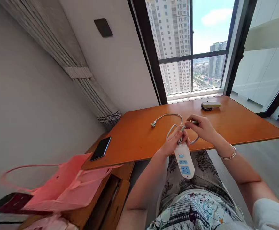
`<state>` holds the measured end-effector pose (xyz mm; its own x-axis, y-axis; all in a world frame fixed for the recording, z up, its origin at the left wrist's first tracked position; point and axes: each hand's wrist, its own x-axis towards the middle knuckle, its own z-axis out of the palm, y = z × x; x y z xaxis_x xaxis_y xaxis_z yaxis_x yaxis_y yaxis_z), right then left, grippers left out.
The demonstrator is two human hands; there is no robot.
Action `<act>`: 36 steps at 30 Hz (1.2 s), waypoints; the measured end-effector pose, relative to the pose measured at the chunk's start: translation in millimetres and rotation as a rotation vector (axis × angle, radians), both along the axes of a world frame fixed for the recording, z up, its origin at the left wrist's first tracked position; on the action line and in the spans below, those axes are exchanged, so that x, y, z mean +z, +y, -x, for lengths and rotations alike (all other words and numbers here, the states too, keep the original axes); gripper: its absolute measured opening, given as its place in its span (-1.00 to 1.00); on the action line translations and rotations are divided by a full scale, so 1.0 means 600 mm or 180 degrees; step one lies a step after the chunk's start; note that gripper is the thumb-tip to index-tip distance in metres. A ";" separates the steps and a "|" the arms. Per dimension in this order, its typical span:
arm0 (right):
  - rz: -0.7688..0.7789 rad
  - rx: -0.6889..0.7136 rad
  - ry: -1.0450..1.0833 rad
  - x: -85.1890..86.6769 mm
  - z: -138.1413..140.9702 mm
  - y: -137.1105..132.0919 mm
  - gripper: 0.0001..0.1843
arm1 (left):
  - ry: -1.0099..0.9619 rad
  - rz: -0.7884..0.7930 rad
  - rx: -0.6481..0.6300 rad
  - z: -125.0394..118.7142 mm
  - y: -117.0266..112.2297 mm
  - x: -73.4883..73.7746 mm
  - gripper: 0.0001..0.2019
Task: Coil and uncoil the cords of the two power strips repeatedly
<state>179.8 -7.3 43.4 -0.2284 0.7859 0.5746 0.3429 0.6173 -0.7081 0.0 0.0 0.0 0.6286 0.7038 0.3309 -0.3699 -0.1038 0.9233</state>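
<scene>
A white power strip [184, 161] with blue socket faces hangs over the table's near edge, above my lap. My left hand [175, 139] is closed around its cord where the cord meets the strip. Gathered loops of the white cord [170, 129] lie about my fingers. Just to the right and a little higher, my right hand [200, 127] pinches a part of the same cord. The cord's free end runs left across the tabletop to a plug [153, 124].
The orange-brown table [139, 140] bears a phone [101, 148] at its left edge. Another small power strip with a dark cord [210, 104] lies at the back right. A pink bag [69, 185] stands at lower left beside the table. Behind is a window [192, 57].
</scene>
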 end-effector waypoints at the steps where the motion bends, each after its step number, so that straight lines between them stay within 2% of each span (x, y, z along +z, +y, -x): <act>1: 0.0001 -0.0006 -0.0019 0.002 0.000 -0.002 -0.70 | 0.0040 0.0036 0.0069 0.001 0.000 0.001 -0.50; 5: 0.0076 0.0043 -0.0056 0.010 0.002 -0.010 -0.65 | 0.0120 0.0216 0.0047 0.003 -0.005 0.008 -0.49; 9: 0.0249 0.0277 0.0007 0.018 0.006 -0.010 -0.59 | -0.0019 0.0383 -0.0366 -0.002 -0.019 0.019 -0.53; 12: 0.0373 0.0591 0.0273 0.013 0.005 -0.002 -0.58 | -0.0400 0.0610 -0.0533 -0.006 -0.032 0.027 -0.54; 16: 0.0830 0.1045 0.0983 -0.017 0.002 0.016 -0.49 | -0.1064 0.1022 -0.0383 0.000 -0.042 0.041 -0.53; 20: 0.1353 0.1370 0.1665 -0.060 0.011 0.026 -0.44 | -0.1133 0.1226 -0.0116 0.006 -0.045 0.046 -0.53; 23: 0.1387 0.1379 0.2046 -0.085 0.024 0.028 -0.46 | -0.1033 0.1258 0.0069 0.006 -0.046 0.045 -0.52; 27: 0.1477 0.1438 0.2327 -0.105 0.032 0.027 -0.47 | -0.1378 0.1108 0.0311 0.013 -0.048 0.053 -0.61; 31: 0.1289 0.1111 0.1993 -0.120 0.029 0.025 -0.49 | -0.1546 0.1060 0.0486 0.020 -0.047 0.066 -0.67; 36: 0.0781 0.0665 0.0678 -0.138 0.023 0.013 -0.45 | -0.1580 0.0783 0.0727 0.014 -0.045 0.072 -0.66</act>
